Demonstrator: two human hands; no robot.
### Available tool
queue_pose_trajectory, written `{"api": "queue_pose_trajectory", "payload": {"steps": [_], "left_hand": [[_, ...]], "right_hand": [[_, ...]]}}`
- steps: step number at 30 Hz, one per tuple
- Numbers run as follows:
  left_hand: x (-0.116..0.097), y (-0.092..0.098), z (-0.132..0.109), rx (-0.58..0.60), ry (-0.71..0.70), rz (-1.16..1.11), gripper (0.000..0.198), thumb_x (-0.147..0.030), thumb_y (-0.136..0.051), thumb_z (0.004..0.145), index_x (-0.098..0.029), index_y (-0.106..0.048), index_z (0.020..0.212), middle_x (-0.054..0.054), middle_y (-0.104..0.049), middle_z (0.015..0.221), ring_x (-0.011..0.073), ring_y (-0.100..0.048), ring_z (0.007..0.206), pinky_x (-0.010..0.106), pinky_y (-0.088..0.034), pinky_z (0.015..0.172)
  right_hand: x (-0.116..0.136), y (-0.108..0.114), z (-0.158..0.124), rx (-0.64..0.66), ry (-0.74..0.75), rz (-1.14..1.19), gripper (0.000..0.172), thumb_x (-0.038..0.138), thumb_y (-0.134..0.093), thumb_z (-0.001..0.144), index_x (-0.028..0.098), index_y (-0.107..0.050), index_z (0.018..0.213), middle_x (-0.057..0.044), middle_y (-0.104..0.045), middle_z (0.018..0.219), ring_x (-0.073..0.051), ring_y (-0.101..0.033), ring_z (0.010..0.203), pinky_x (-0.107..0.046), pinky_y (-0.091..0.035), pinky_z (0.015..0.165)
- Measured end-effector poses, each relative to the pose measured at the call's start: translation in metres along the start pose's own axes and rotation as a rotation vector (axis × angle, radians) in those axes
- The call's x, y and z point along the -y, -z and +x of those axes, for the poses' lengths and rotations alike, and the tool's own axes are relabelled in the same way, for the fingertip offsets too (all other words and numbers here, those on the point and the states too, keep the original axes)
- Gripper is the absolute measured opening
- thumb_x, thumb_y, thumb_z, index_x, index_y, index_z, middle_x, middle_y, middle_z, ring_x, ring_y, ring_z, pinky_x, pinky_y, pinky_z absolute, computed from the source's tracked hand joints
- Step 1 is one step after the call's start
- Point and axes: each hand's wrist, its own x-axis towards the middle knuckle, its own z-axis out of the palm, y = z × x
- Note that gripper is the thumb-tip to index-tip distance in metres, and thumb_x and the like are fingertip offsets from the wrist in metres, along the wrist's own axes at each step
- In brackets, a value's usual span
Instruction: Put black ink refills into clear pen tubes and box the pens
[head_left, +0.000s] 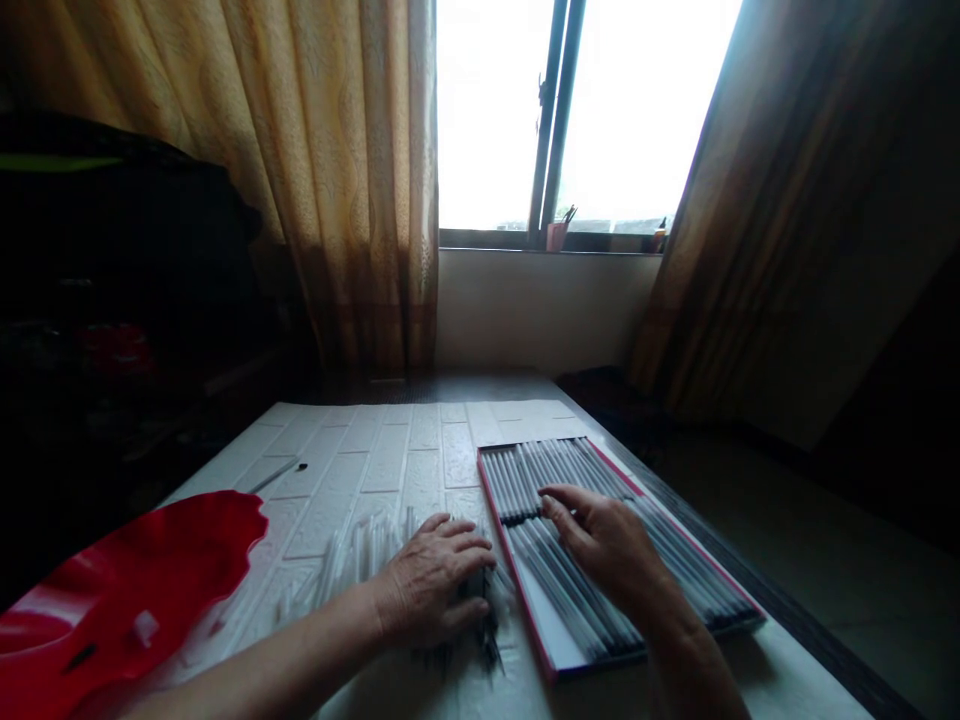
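A shallow red-edged box (534, 622) lies on the table at the right, with rows of clear pens (555, 575) with dark ends laid side by side in it. My right hand (600, 535) is over the middle of the box, thumb and forefinger drawn together at the pens; anything between them is hidden. Left of the box, my left hand (439, 575) rests with fingers apart on a loose heap of thin pieces with black tips (489, 640). Clear plastic tubes (367, 545) lie beside that hand, partly covered by the forearm.
A red wavy-rimmed dish (187, 540) stands at the left, holding a small dark piece. Behind it, a single clear stick (274, 475) lies near a small black piece (301, 467). The table (390, 430) has a white brick pattern and ends near a curtained window (495, 120).
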Motion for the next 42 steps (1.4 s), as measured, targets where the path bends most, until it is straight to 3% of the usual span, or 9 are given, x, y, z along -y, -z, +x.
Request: {"api": "queue_pose_trajectory", "payload": {"steps": [4,9,13,19,21,25,36,39,42], "left_hand": [[0.008,-0.004,0.002,0.015,0.021,0.007,0.039,-0.035,-0.061,0.087,-0.028,-0.057,0.125,0.004,-0.062,0.133,0.0303,-0.05,0.128,0.055,-0.028,0.109],[0.022,-0.004,0.006,0.032,0.051,0.018,0.032,-0.032,-0.056,0.091,-0.026,-0.06,0.122,0.005,-0.06,0.135,0.0307,-0.048,0.13,0.054,-0.032,0.108],[0.017,0.006,0.003,0.058,0.064,0.031,0.036,-0.034,-0.054,0.093,-0.024,-0.057,0.128,0.008,-0.058,0.138,0.0331,-0.046,0.132,0.059,-0.032,0.108],[0.008,0.018,-0.047,0.108,-0.032,0.025,0.059,-0.056,-0.053,0.09,-0.031,-0.042,0.142,0.006,-0.047,0.148,0.0318,-0.037,0.139,0.058,-0.025,0.113],[0.017,0.015,-0.069,0.134,-0.074,0.06,0.069,-0.06,-0.056,0.087,-0.034,-0.034,0.147,0.003,-0.041,0.152,0.0321,-0.036,0.139,0.056,-0.025,0.114],[0.041,0.002,-0.089,0.047,-0.103,0.153,0.067,-0.057,-0.057,0.088,-0.039,-0.031,0.147,0.0,-0.039,0.153,0.0317,-0.037,0.139,0.055,-0.023,0.115],[0.076,-0.002,-0.05,0.009,-0.134,0.127,0.041,-0.043,-0.054,0.091,-0.036,-0.052,0.132,0.0,-0.056,0.141,0.0264,-0.046,0.134,0.05,-0.023,0.115],[0.072,0.003,-0.054,0.018,-0.12,0.131,0.044,-0.046,-0.054,0.092,-0.035,-0.051,0.134,0.001,-0.055,0.142,0.0268,-0.045,0.134,0.05,-0.023,0.116],[0.063,0.004,-0.073,0.015,-0.078,0.144,0.054,-0.048,-0.053,0.092,-0.035,-0.039,0.144,0.0,-0.048,0.148,0.0271,-0.04,0.138,0.051,-0.02,0.117]], "right_hand": [[-0.001,-0.006,0.002,0.032,-0.012,-0.01,0.037,0.037,-0.043,0.09,0.02,-0.074,0.103,-0.007,-0.078,0.081,-0.022,-0.071,0.065,-0.028,-0.049,0.056],[0.0,-0.004,0.002,0.035,-0.004,-0.034,0.036,0.035,-0.043,0.09,0.02,-0.074,0.102,-0.007,-0.078,0.086,-0.022,-0.071,0.067,-0.028,-0.049,0.059],[0.0,-0.003,0.001,0.038,-0.021,-0.045,0.036,0.034,-0.044,0.09,0.019,-0.074,0.103,-0.008,-0.078,0.091,-0.023,-0.072,0.073,-0.029,-0.05,0.062],[-0.006,-0.003,0.001,0.016,-0.018,-0.009,0.036,0.035,-0.044,0.089,0.019,-0.074,0.101,-0.008,-0.078,0.091,-0.024,-0.073,0.076,-0.03,-0.051,0.064],[-0.009,-0.002,0.002,0.018,-0.039,0.012,0.038,0.037,-0.043,0.088,0.018,-0.074,0.101,-0.009,-0.078,0.089,-0.024,-0.073,0.072,-0.03,-0.051,0.062],[-0.012,-0.001,0.002,0.044,-0.09,0.039,0.042,0.04,-0.042,0.089,0.016,-0.073,0.103,-0.009,-0.078,0.085,-0.023,-0.072,0.065,-0.03,-0.051,0.058],[-0.008,-0.005,0.001,0.037,-0.076,-0.058,0.039,0.037,-0.042,0.088,0.018,-0.074,0.099,-0.008,-0.078,0.083,-0.022,-0.071,0.064,-0.03,-0.048,0.059],[-0.01,-0.006,0.002,0.026,-0.064,-0.061,0.038,0.036,-0.043,0.088,0.019,-0.075,0.098,-0.008,-0.078,0.083,-0.023,-0.071,0.067,-0.03,-0.048,0.06],[-0.011,-0.008,0.002,0.016,-0.052,-0.048,0.037,0.037,-0.044,0.087,0.019,-0.075,0.098,-0.008,-0.078,0.086,-0.024,-0.072,0.073,-0.03,-0.049,0.062]]}}
